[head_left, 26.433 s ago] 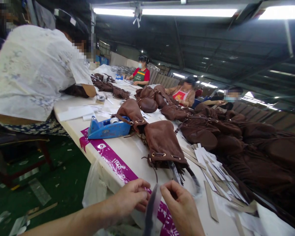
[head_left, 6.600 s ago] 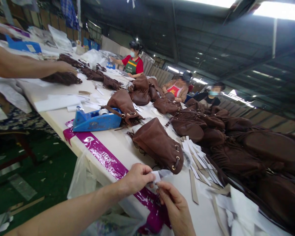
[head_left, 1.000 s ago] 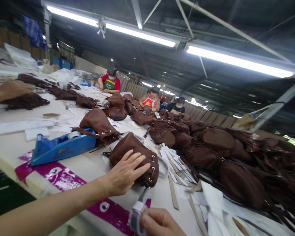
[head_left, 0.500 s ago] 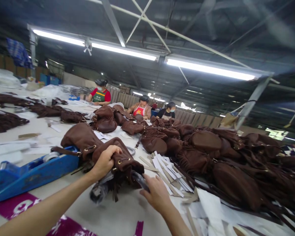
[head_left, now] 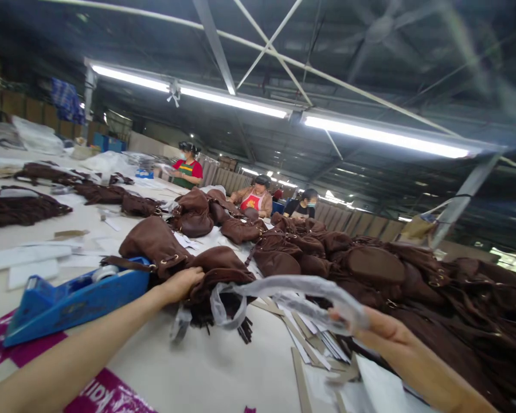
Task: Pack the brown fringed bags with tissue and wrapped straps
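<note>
A brown drawstring bag (head_left: 223, 261) with dark fringe lies before me on the white table (head_left: 189, 373). My left hand (head_left: 183, 285) grips its left side, the fingertips partly hidden in the folds. Out to the right, my right hand (head_left: 382, 332) is closed on one end of a long translucent plastic strip (head_left: 296, 284). The strip loops over the bag's front and stretches across to that hand. A second brown bag (head_left: 155, 246) with metal eyelets touches the first on the left. Some clear plastic (head_left: 180, 324) hangs below my left hand.
A blue tape dispenser (head_left: 77, 304) stands at the left. Brown bags (head_left: 370, 267) are heaped along the right, with card and paper strips (head_left: 313, 332) in front of them. Purple printed plastic (head_left: 107, 396) lies near me. Several people (head_left: 253, 198) work across the table.
My right hand has swung right and away from the bag, drawing the plastic strip out with it. My left hand stays on the bag. The whole view has shifted slightly.
</note>
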`<state>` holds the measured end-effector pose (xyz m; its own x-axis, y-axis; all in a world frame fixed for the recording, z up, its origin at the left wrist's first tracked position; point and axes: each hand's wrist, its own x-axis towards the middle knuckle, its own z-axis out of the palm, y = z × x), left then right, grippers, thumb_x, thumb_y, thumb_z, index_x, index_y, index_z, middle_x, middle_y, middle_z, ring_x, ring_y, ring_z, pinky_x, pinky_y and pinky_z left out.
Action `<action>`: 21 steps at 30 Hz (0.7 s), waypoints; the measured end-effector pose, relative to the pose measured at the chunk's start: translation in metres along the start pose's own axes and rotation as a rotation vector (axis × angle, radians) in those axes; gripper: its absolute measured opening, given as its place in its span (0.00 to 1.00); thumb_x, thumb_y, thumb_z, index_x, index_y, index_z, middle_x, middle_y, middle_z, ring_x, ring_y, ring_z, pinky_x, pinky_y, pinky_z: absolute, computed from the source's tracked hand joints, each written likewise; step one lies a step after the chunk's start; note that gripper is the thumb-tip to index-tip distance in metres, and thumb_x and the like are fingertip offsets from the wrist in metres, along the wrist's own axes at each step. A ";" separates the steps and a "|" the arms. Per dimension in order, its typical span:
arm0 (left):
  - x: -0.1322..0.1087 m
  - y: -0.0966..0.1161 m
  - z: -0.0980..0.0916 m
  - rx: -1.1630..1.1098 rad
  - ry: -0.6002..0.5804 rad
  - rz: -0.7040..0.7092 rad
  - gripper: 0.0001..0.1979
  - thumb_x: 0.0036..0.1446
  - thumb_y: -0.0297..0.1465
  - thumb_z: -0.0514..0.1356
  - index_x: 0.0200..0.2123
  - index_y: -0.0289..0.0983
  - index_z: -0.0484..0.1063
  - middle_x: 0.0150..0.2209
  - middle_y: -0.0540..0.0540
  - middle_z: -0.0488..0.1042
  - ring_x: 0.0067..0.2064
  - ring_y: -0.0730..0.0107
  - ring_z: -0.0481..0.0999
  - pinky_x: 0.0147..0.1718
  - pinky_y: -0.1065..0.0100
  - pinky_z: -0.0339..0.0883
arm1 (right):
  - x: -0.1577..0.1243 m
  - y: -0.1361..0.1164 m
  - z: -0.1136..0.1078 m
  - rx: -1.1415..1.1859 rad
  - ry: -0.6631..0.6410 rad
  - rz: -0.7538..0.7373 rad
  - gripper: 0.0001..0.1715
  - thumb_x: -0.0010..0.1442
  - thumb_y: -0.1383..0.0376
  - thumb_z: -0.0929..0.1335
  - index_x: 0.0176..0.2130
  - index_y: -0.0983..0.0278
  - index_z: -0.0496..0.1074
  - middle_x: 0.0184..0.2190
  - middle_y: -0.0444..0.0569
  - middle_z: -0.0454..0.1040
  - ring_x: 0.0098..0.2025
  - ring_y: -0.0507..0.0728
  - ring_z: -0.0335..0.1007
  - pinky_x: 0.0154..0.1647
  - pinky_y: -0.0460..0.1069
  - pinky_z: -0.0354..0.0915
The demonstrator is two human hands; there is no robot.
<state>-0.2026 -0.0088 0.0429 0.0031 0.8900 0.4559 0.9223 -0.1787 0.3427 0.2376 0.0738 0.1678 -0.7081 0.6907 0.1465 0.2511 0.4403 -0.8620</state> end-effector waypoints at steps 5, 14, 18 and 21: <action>0.009 0.067 -0.029 0.011 -0.027 0.074 0.16 0.49 0.20 0.53 0.41 0.36 0.72 0.47 0.41 0.73 0.51 0.58 0.69 0.53 0.60 0.60 | -0.021 0.008 0.057 -0.571 -0.242 -0.240 0.13 0.63 0.62 0.63 0.34 0.61 0.76 0.51 0.55 0.73 0.54 0.62 0.68 0.54 0.54 0.64; 0.003 0.225 0.009 -0.916 -0.580 -0.097 0.11 0.55 0.29 0.55 0.21 0.36 0.63 0.18 0.51 0.63 0.24 0.70 0.68 0.29 0.68 0.64 | -0.018 0.030 0.062 -0.637 0.456 -0.113 0.21 0.59 0.55 0.62 0.48 0.60 0.72 0.61 0.57 0.61 0.59 0.67 0.61 0.59 0.62 0.57; 0.028 0.270 -0.011 -1.829 -0.492 -0.479 0.14 0.64 0.29 0.49 0.24 0.36 0.58 0.16 0.58 0.51 0.18 0.79 0.58 0.24 0.76 0.59 | -0.038 0.023 0.093 0.105 0.471 0.108 0.41 0.54 0.39 0.62 0.56 0.62 0.65 0.54 0.61 0.69 0.53 0.68 0.68 0.54 0.63 0.62; 0.050 0.299 -0.020 -1.990 -0.391 -0.548 0.15 0.66 0.27 0.46 0.25 0.36 0.57 0.16 0.58 0.51 0.18 0.79 0.57 0.24 0.76 0.58 | -0.057 0.000 0.131 0.572 0.192 0.071 0.41 0.50 0.37 0.65 0.53 0.61 0.68 0.43 0.57 0.76 0.45 0.65 0.73 0.47 0.60 0.67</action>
<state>0.0659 -0.0259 0.1848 0.2457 0.9686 -0.0384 -0.7041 0.2056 0.6797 0.1920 -0.0406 0.0961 -0.5574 0.8218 0.1182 -0.1387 0.0482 -0.9892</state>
